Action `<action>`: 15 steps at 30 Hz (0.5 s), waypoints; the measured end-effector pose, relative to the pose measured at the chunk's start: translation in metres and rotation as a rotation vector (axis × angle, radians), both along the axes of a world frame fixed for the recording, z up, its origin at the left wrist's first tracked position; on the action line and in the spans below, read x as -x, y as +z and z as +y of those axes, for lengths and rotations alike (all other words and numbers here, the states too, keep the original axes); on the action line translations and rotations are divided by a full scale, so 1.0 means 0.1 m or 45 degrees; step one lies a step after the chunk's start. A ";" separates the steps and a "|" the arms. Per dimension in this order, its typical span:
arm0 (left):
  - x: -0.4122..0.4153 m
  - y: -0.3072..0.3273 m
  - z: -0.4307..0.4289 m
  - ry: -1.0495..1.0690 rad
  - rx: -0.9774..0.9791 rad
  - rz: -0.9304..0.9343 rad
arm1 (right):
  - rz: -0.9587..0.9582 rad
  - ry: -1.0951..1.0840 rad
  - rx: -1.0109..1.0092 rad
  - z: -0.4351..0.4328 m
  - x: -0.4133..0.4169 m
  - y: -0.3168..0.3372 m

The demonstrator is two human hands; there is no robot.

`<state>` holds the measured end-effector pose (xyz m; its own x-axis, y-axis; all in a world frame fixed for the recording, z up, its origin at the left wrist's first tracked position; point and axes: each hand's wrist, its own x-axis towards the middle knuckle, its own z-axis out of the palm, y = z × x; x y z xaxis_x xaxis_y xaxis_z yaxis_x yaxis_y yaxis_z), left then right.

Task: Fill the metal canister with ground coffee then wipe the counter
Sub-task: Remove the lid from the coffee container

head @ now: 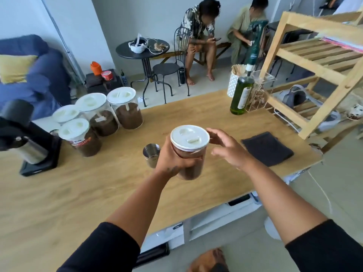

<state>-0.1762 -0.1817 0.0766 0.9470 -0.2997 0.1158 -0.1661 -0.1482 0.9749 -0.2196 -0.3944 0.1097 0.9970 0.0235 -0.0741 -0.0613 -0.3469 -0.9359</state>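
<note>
A person's two bare forearms in pushed-up black sleeves reach over a light wooden counter (pixel 98 193). The left hand (pixel 172 160) is wrapped around a clear round jar of brown ground coffee (pixel 189 154), holding it lifted above the counter near the middle of the view; the jar's white plastic lid (pixel 190 137) is on. The right hand (pixel 227 148) hovers just beside the jar's right side with fingers spread and loosely curved, gripping nothing; its fingertips are close to the lid's edge, though contact cannot be told. Just to the left of the held jar, partly hidden behind the left hand, a small shiny metal canister (pixel 150 155) stands upright and open on the counter. To the right, near the counter's edge, lies a folded dark grey cloth (pixel 267 148). At the far left corner stand four more clear jars with white lids (pixel 98 118), clustered together, those whose sides show holding brown grounds. A black coffee grinder with a steel cup (pixel 29 142) sits at the left edge. At the far right corner stand a dark green glass bottle (pixel 242 93) and a white cup of wooden sticks (pixel 234 79), beside a pale wooden slatted shelf (pixel 314 55). Beyond the counter, two seated people (pixel 198 36) sit near a small round black table (pixel 142 48) and a blue sofa (pixel 29 75).
</note>
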 end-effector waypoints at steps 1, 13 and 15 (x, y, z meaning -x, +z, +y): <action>0.05 -0.08 0.07 -0.016 -0.037 0.017 | -0.088 -0.053 0.019 0.05 -0.01 0.03; 0.52 -0.29 0.63 -0.180 -0.348 0.042 | -0.251 0.792 0.924 0.68 -0.18 0.16; 0.60 -0.33 0.63 -0.117 -0.334 0.076 | -0.325 0.827 0.995 0.71 -0.15 0.08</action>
